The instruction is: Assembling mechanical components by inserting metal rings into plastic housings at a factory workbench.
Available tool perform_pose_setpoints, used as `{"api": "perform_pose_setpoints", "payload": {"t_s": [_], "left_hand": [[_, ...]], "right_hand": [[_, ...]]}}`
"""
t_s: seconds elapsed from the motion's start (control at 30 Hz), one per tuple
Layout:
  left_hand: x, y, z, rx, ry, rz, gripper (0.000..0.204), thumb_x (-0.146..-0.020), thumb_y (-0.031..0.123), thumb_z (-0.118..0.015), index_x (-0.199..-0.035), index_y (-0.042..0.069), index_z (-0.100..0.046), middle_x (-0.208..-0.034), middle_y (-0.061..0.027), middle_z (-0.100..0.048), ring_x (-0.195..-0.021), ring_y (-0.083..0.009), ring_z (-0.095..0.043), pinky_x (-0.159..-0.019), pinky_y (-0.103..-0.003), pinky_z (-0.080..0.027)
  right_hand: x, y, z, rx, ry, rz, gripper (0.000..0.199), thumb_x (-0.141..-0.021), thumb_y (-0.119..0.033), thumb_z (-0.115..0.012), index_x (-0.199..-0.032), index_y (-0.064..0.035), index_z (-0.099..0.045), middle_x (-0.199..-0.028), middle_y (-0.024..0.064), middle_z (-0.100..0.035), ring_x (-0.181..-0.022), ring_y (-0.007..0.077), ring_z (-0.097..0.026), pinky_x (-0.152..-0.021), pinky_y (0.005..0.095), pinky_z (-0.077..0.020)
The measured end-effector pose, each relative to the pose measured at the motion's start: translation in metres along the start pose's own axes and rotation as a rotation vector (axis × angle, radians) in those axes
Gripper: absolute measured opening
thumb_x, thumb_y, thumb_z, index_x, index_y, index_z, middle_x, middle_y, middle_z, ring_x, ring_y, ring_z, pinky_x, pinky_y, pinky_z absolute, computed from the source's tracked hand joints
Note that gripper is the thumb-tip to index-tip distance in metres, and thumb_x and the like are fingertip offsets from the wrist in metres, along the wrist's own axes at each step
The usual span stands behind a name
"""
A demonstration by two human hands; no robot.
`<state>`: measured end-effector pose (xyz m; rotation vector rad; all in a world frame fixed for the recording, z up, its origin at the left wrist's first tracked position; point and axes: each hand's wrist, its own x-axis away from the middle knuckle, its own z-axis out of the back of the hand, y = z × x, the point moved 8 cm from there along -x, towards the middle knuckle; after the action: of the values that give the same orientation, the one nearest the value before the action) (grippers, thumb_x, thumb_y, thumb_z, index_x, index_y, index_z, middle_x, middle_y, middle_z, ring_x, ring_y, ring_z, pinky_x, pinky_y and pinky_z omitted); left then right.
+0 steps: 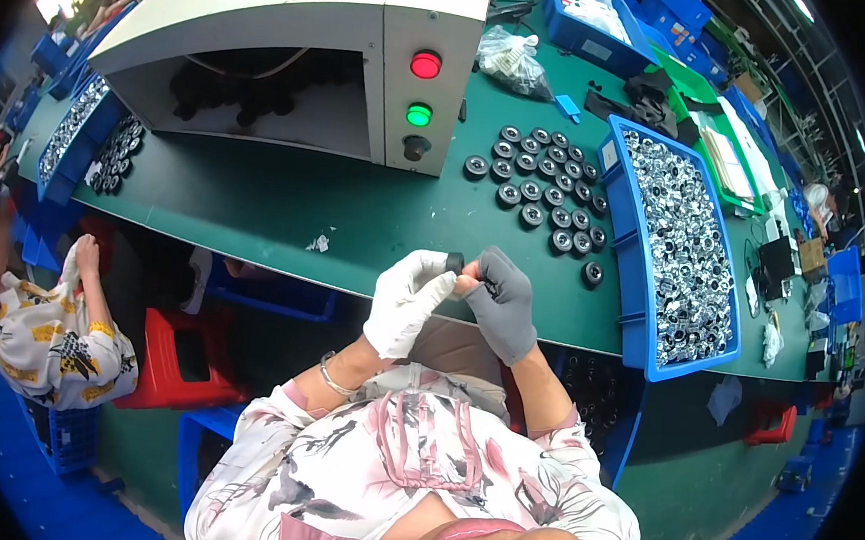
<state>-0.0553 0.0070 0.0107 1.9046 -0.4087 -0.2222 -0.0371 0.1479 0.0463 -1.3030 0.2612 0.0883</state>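
Note:
My left hand (408, 303), in a white glove, pinches a small black piece (454, 263) over the table's front edge. My right hand (502, 307), in a grey glove with bare fingertips, is closed against the same spot, its fingertips meeting the left ones. What sits between the right fingers is mostly hidden. Beyond my right hand, several small black wheels with shiny centres (530, 191) lie spread on the green table (356, 215). To their right stands a blue bin (634, 284) filled with shiny silver metal parts (677, 247).
A cream machine with an open front (269, 33) and red and green buttons stands ahead. A bag of parts (515, 61), a blue box (600, 26) and a green tray (726, 155) lie farther back. Another person (57, 329) sits at left, near a red stool (180, 363).

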Motion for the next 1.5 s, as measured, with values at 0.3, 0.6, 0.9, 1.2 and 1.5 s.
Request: {"api": "perform_pose_setpoints", "payload": {"t_s": [0.3, 0.6, 0.9, 1.2, 1.5], "left_hand": [[-0.017, 0.012, 0.0, -0.115, -0.091, -0.107, 0.038, -0.086, -0.007, -0.07, -0.122, -0.002, -0.059, -0.114, -0.0079, -0.065, -0.103, -0.0145, -0.064, -0.091, -0.028, -0.053], [-0.004, 0.01, -0.012, -0.393, 0.037, -0.438, 0.035, -0.082, -0.008, -0.073, -0.114, -0.003, -0.061, -0.125, -0.015, -0.062, -0.104, -0.0205, -0.065, -0.09, -0.03, -0.053], [0.001, 0.012, -0.014, -0.414, -0.043, -0.326, 0.022, -0.087, -0.002, -0.072, -0.108, -0.001, -0.069, -0.127, -0.0147, -0.062, -0.109, -0.0221, -0.064, -0.09, -0.031, -0.053], [0.0, 0.004, -0.005, -0.357, 0.007, -0.198, 0.015, -0.084, 0.001, -0.076, -0.098, -0.001, -0.07, -0.116, -0.0104, -0.062, -0.1, -0.0158, -0.062, -0.084, -0.028, -0.052], [-0.006, 0.012, -0.011, -0.526, -0.044, -0.353, 0.022, -0.087, 0.0, -0.072, -0.109, 0.0, -0.068, -0.119, -0.0118, -0.063, -0.106, -0.0174, -0.062, -0.092, -0.031, -0.05]], "right_hand": [[-0.018, 0.002, 0.013, -0.256, 0.015, -0.271, 0.011, -0.089, -0.012, -0.067, -0.088, -0.0018, -0.064, -0.068, -0.002, -0.051, -0.058, 0.0055, -0.046, -0.052, 0.022, -0.0353], [0.031, 0.034, -0.019, -0.954, -0.031, -0.637, 0.018, -0.099, -0.022, -0.061, -0.1, -0.0037, -0.062, -0.079, -0.0036, -0.049, -0.066, 0.0039, -0.044, -0.055, 0.0175, -0.031], [0.026, 0.027, -0.006, -0.541, 0.021, -0.456, 0.009, -0.091, -0.011, -0.068, -0.091, -0.0027, -0.063, -0.073, -0.0064, -0.052, -0.066, 0.003, -0.043, -0.058, 0.0202, -0.0341], [0.018, 0.022, 0.002, -0.247, 0.024, -0.32, 0.012, -0.089, -0.013, -0.069, -0.086, -0.0022, -0.063, -0.074, -0.0059, -0.054, -0.069, 0.0019, -0.045, -0.059, 0.0192, -0.0358], [0.021, 0.032, -0.005, -0.719, -0.017, -0.567, 0.013, -0.091, -0.012, -0.068, -0.098, -0.0021, -0.063, -0.072, -0.0063, -0.052, -0.058, 0.0009, -0.041, -0.051, 0.018, -0.0287]]}}
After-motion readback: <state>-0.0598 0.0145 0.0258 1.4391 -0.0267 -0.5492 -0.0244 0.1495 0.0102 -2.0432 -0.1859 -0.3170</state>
